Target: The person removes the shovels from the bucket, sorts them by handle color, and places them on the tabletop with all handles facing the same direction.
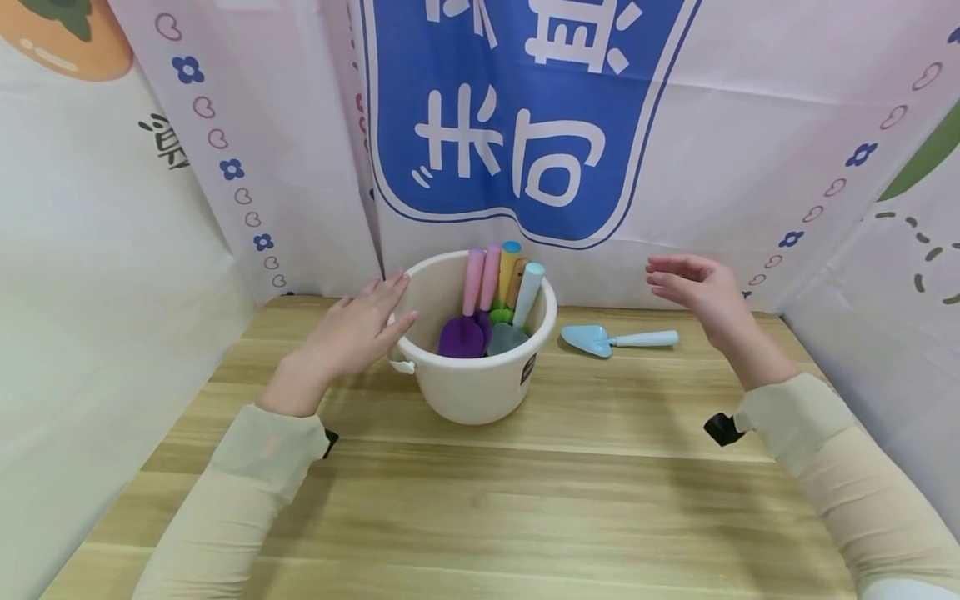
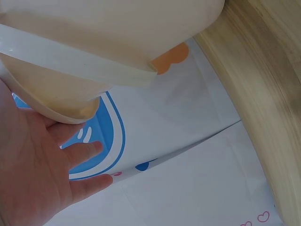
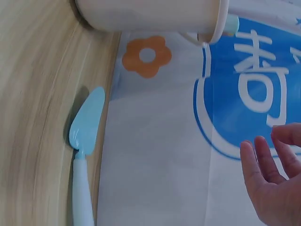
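A white bucket stands on the table near the back. Several toy garden tools lean inside it: a purple-bladed shovel with a pink handle, another pink handle, a yellow handle and a light blue handle. My left hand touches the bucket's left rim, fingers extended; the left wrist view shows the fingertips at the rim's underside. To the bucket's right lies a light blue trowel, its handle pointing right. Above and right of that trowel, my right hand hovers with loosely bent fingers, holding nothing.
Behind the table hangs a white cloth with a blue printed panel. More cloth closes off the left and right sides. The bucket's side handle fitting sticks out at the left.
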### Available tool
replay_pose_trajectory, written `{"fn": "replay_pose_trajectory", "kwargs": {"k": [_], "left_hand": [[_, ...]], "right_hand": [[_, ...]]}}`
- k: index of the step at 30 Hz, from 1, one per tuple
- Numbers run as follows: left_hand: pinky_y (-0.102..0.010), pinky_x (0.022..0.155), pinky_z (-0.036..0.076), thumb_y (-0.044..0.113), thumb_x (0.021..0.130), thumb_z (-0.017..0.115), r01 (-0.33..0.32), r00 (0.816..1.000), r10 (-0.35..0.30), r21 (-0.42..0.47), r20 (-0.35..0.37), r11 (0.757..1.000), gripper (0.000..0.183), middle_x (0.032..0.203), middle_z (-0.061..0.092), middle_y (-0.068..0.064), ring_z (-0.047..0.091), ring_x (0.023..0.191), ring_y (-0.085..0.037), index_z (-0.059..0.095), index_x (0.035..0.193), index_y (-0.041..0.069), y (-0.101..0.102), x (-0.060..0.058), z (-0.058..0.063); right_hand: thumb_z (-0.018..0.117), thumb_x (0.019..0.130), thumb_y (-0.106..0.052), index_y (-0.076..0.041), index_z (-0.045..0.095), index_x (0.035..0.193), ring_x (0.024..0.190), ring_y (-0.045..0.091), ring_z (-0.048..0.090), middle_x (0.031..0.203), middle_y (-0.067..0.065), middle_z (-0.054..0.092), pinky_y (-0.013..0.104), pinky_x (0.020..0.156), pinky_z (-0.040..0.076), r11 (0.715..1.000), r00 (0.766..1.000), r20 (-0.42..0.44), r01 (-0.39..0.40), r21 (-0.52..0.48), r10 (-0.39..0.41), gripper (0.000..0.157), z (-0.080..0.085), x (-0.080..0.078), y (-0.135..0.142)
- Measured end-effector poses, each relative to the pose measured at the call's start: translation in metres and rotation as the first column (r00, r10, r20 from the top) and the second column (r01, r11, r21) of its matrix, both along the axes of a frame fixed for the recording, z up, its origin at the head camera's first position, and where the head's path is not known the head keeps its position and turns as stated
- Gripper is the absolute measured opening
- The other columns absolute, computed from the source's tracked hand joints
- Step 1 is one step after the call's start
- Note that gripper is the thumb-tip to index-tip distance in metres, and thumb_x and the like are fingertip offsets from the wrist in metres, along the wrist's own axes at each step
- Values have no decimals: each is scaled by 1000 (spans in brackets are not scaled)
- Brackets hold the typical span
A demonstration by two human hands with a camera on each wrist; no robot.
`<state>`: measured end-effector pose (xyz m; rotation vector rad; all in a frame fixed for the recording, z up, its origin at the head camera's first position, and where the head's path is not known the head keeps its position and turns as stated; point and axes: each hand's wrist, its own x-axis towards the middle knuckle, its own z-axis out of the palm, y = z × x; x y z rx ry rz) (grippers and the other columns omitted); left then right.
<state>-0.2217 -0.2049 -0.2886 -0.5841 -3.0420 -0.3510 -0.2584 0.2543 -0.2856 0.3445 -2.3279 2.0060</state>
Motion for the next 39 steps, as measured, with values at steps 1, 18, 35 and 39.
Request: {"fn": "replay_pose_trajectory", "kwargs": {"k": [1,18,35,39], "left_hand": [[-69,118,14,47,111,32,-1,1000,1,2,0,1000,70,171,9,-11,8,154,-41,15,164,6,0,0,0],[-70,118,14,46,111,33,-3,1000,3,7,-6,1000,69,171,8,-10,7,155,-40,15,164,6,-2,0,-2],[-69,118,17,46,111,33,-5,1000,5,-3,-18,1000,70,170,11,-11,10,154,-41,16,164,5,-1,-1,-5],[-69,118,16,47,111,32,-9,1000,9,-2,-12,1000,70,171,9,-11,9,154,-41,14,164,6,-1,0,-3]], "right_hand": [[64,102,-9,-9,69,122,100,4,68,109,-11,70,16,86,55,1000,1000,-15,-9,4,9,20,1,1,-4],[64,102,-14,6,66,128,100,11,66,115,3,71,16,88,55,982,968,-251,50,180,-3,32,9,0,-55],[71,96,-3,2,70,124,110,30,67,125,17,68,46,92,58,911,913,-387,46,409,128,28,1,-13,-101],[73,96,-6,1,68,128,113,31,64,127,17,66,47,95,57,889,922,-357,34,457,148,33,2,-15,-107]]}}
